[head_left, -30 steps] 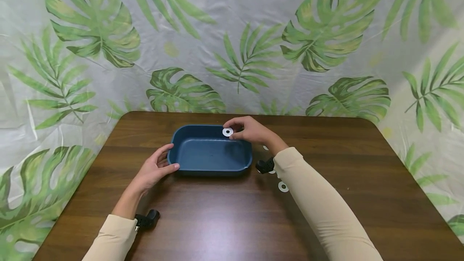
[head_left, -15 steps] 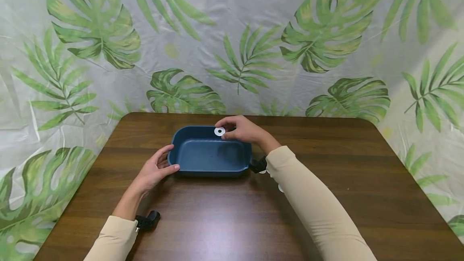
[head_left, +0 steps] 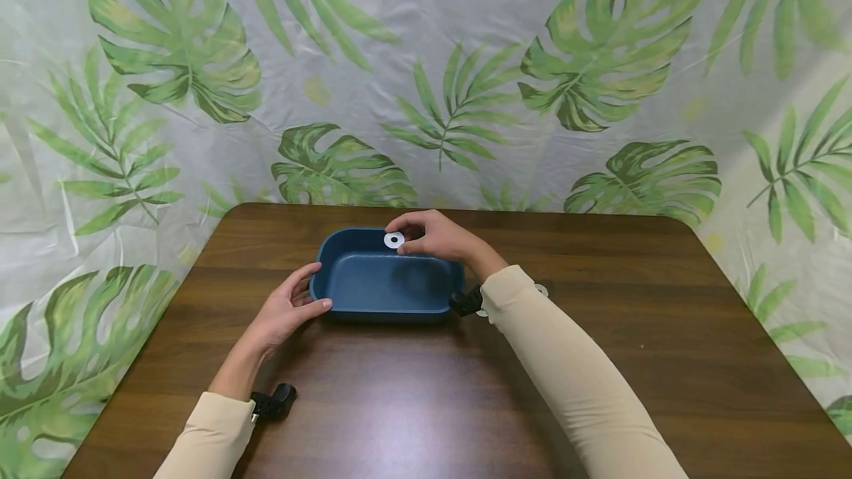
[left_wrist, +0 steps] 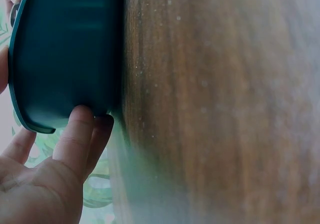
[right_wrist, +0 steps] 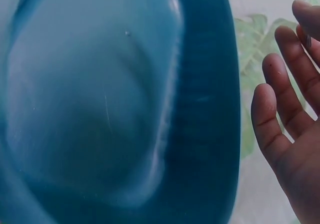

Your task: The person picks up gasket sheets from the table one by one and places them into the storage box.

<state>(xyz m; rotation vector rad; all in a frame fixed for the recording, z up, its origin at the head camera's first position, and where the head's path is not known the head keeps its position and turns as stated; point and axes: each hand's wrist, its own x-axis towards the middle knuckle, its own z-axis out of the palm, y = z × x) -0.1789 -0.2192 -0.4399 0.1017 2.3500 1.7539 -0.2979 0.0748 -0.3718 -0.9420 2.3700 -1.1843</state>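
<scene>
A blue rectangular tray (head_left: 373, 287) with rounded corners rests on the wooden table. My left hand (head_left: 282, 313) holds its left end, thumb at the near corner and fingers along the side. The left wrist view shows fingertips of that hand (left_wrist: 45, 179) against the tray's outer wall (left_wrist: 65, 58). Above the tray's far rim, my right hand (head_left: 442, 235) pinches a flat white washer (head_left: 394, 240) with a hole in its middle, held upright between thumb and forefinger. In the right wrist view, its other fingers (right_wrist: 276, 78) spread beyond the tray's rim; the washer is hidden there.
More white washers lie on the table (head_left: 639, 390), partly hidden by the right forearm: one washer (head_left: 542, 290) behind the sleeve, another washer (head_left: 482, 313) by the wrist camera (head_left: 466, 301). A leaf-patterned cloth (head_left: 439, 94) hangs behind the table's far edge.
My right hand has moved a little to the left along the tray's far rim, carrying the white washer. My left hand keeps its hold on the tray's end.
</scene>
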